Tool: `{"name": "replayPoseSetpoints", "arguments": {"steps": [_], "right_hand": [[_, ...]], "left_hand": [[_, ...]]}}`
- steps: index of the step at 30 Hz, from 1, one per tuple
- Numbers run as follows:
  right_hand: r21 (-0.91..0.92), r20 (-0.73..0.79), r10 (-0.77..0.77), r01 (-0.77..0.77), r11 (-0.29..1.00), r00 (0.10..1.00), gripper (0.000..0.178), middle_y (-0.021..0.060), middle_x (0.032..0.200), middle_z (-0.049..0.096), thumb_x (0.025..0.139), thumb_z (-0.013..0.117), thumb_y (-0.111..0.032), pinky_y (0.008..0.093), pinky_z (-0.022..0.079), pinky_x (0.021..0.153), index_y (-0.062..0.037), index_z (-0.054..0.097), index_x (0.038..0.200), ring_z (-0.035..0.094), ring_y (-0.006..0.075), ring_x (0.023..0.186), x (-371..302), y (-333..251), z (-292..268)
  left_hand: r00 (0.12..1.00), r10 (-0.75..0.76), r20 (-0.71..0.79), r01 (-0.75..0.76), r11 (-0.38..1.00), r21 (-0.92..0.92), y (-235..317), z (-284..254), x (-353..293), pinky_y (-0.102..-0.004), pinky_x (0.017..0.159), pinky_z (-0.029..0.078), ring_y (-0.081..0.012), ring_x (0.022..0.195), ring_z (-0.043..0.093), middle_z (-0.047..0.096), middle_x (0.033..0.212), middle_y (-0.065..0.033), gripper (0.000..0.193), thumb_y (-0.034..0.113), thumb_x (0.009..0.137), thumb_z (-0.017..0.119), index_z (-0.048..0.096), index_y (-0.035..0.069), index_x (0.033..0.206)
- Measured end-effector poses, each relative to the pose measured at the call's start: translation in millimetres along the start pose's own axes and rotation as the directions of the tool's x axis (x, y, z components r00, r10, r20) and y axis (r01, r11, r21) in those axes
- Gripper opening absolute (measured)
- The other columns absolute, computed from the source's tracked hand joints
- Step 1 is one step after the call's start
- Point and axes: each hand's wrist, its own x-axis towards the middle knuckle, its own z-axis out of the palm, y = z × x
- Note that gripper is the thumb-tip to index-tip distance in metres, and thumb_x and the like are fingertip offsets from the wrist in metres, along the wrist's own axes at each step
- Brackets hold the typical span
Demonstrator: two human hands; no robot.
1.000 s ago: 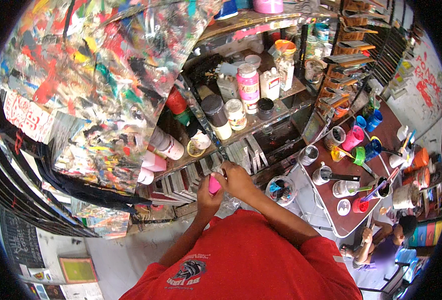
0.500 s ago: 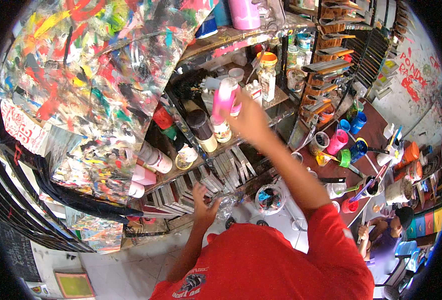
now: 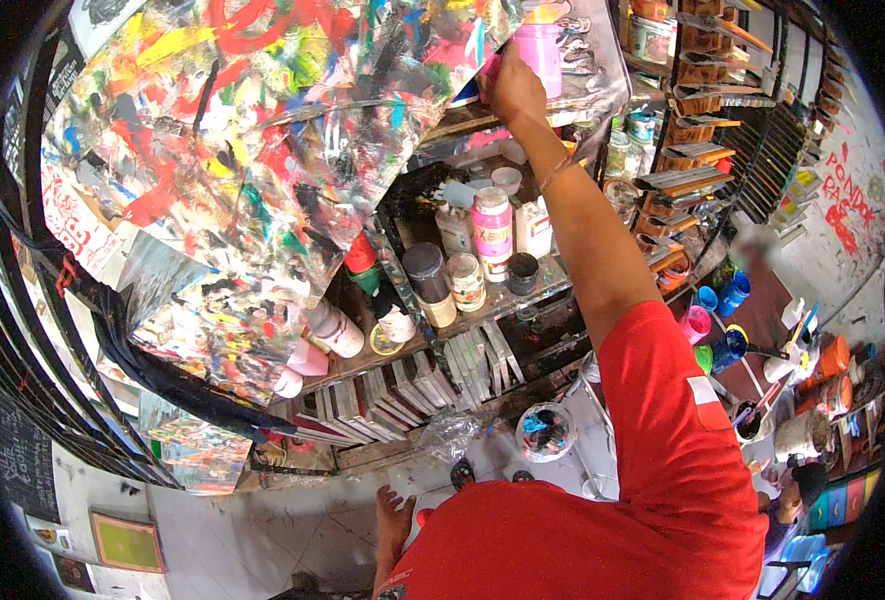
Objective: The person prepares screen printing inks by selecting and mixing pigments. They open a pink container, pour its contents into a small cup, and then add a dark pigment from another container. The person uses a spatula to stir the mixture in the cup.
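Note:
My right hand (image 3: 515,88) reaches up to the top shelf with its fingers closed beside a large pink container (image 3: 538,58). A bit of pink shows at the fingertips, but most of what they grip is hidden. On the shelf below stands a pink bottle (image 3: 492,226) with a whitish top, between white bottles and a small dark pot (image 3: 522,272). A jar with a dark lid (image 3: 425,268) and a small pale jar (image 3: 465,282) are to its left. My left hand (image 3: 394,515) hangs low over the floor, fingers apart, holding nothing.
A paint-smeared board (image 3: 232,150) covers the shelves' left side. Thin panels (image 3: 382,395) stand in a row on the bottom shelf. A paint-stained bucket (image 3: 546,430) sits on the floor near clear plastic (image 3: 450,435). Paint cups (image 3: 695,322) crowd a table at right; another person is partly visible.
My right hand has gone from the pink bottle on the middle shelf up to the top shelf. My left hand has dropped away from the panels. The view has shifted.

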Motion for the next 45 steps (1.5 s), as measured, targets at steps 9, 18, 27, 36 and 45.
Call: {"name": "replayPoseSetpoints", "arguments": {"steps": [9,18,27,36,45], "right_hand": [[-0.092,0.028,0.047,-0.045,0.995,0.998,0.035,0.0214,0.094,0.065,0.076,0.073,-0.021,0.0467,0.051,0.078,-0.0007,0.059,0.101,0.065,0.0368,0.089,-12,54,41],[0.592,0.231,-0.018,-0.126,0.796,0.973,0.025,0.0206,0.093,0.058,0.083,0.064,-0.026,0.0518,0.048,0.075,-0.0042,0.057,0.094,0.059,0.0392,0.09,-352,0,-36],[-0.172,0.812,0.496,-0.687,0.706,0.307,0.033,0.0127,0.083,0.069,0.084,0.068,-0.039,0.0417,0.052,0.071,-0.0066,0.068,0.089,0.066,0.0302,0.078,-721,165,-169],[-0.425,0.487,0.861,-0.821,0.382,0.149,0.033,0.0118,0.082,0.07,0.08,0.073,-0.035,0.0384,0.053,0.071,-0.0042,0.068,0.087,0.068,0.0264,0.077,-734,225,-276],[-0.368,0.603,0.772,-0.788,0.494,0.203,0.033,0.0157,0.085,0.07,0.076,0.077,-0.035,0.0418,0.052,0.074,-0.0052,0.068,0.084,0.067,0.0335,0.082,-740,209,-261]], "left_hand": [[0.997,-0.028,0.072,0.035,0.996,-0.088,-52,-7,11,-0.0397,0.082,0.052,-0.0277,0.108,0.059,0.057,0.119,-0.0192,0.06,0.021,0.085,0.075,0.042,0.001,0.131],[0.901,-0.327,0.286,0.235,0.921,0.31,-122,-23,54,-0.0388,0.08,0.052,-0.0264,0.104,0.061,0.059,0.117,-0.0179,0.055,0.023,0.086,0.073,0.046,0.002,0.13],[0.784,-0.507,0.358,0.238,0.778,0.581,-153,-32,93,-0.0378,0.077,0.052,-0.0251,0.1,0.062,0.061,0.115,-0.0165,0.051,0.025,0.088,0.071,0.049,0.003,0.128],[0.767,-0.447,0.46,0.124,0.806,0.578,-147,4,153,-0.0369,0.075,0.053,-0.0238,0.095,0.063,0.063,0.112,-0.0151,0.047,0.027,0.089,0.07,0.053,0.004,0.127],[0.79,-0.319,0.523,-0.044,0.822,0.568,-94,89,137,-0.0353,0.071,0.053,-0.022,0.088,0.064,0.065,0.102,-0.0132,0.04,0.027,0.092,0.064,0.055,0.004,0.125]]}}
